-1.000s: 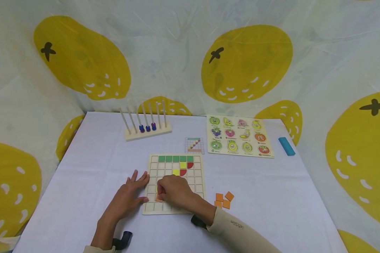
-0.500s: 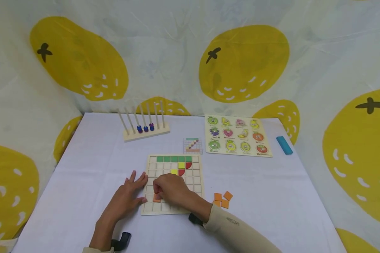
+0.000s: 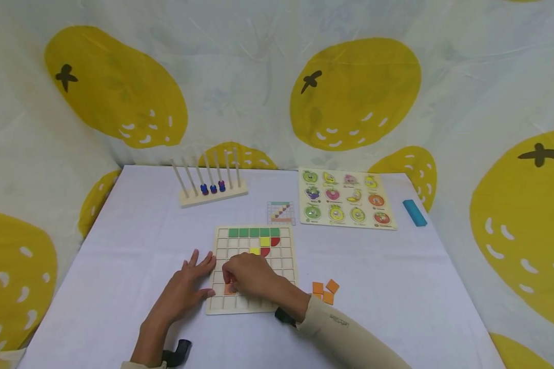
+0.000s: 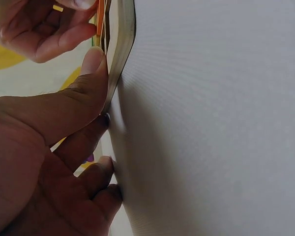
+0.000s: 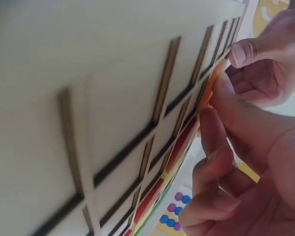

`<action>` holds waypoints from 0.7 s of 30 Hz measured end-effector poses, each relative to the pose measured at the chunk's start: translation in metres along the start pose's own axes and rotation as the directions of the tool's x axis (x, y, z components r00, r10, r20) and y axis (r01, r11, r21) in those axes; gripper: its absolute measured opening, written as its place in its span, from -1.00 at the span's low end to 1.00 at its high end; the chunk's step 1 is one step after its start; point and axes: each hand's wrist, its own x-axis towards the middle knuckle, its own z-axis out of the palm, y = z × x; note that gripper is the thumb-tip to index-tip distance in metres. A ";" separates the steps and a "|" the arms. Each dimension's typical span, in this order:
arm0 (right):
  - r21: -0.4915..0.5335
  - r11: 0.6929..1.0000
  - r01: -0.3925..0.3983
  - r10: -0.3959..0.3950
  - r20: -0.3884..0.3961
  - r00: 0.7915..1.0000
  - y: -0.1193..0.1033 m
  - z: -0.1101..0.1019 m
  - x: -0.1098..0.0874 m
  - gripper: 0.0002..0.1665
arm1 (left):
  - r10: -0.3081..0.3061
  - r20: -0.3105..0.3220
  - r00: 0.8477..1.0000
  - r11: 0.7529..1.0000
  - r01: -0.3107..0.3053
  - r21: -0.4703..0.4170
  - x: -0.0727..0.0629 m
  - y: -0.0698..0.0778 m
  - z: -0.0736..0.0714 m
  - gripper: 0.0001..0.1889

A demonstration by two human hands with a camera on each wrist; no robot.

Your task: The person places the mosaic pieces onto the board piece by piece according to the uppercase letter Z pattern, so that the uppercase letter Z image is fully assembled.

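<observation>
A wooden grid board [image 3: 216, 306] lies flat on the white cloth, with green, yellow and red pieces set in some cells. My right hand [image 3: 250, 274] bends over its middle, thumb and forefinger pinching an orange square tile [image 3: 229, 290] at a cell near the lower left. In the right wrist view the tile [image 5: 215, 82] sits against the grid between the fingertips. My left hand [image 3: 184, 288] rests at the board's left edge, fingers spread; the left wrist view has its thumb [image 4: 92, 61] on the rim. The right hand hides several cells.
Several loose orange tiles [image 3: 324, 292] lie right of the board. Behind it are a small pattern card [image 3: 281, 213], a peg rack [image 3: 214, 195] with blue and purple beads, and a fruit puzzle board [image 3: 348, 200]. A teal block [image 3: 414, 212] lies far right.
The right hand has shifted slightly left, and more of the orange tile shows, now lying squarer in its cell. The left hand keeps its place at the board's edge.
</observation>
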 end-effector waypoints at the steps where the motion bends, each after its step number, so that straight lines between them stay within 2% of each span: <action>1: 0.007 1.000 0.000 0.000 0.007 1.000 0.001 -0.001 -0.001 -0.79 | -0.001 0.002 1.000 1.000 0.001 0.002 0.000 0.000 0.000 -0.10; 6: 0.092 0.996 -0.012 0.010 0.023 1.000 0.008 -0.007 -0.014 -0.75 | -0.016 0.011 1.000 1.000 0.016 0.022 0.000 0.000 0.001 -0.09; 11: 0.162 0.983 -0.085 0.085 0.005 0.996 0.026 -0.013 -0.031 -0.71 | -0.026 0.016 1.000 0.999 0.026 0.026 0.001 0.003 0.000 -0.07; 21: 0.261 0.944 -0.202 0.219 -0.036 0.975 0.072 -0.030 -0.078 -0.70 | -0.040 0.016 0.999 0.999 0.039 0.036 0.001 0.007 -0.001 -0.04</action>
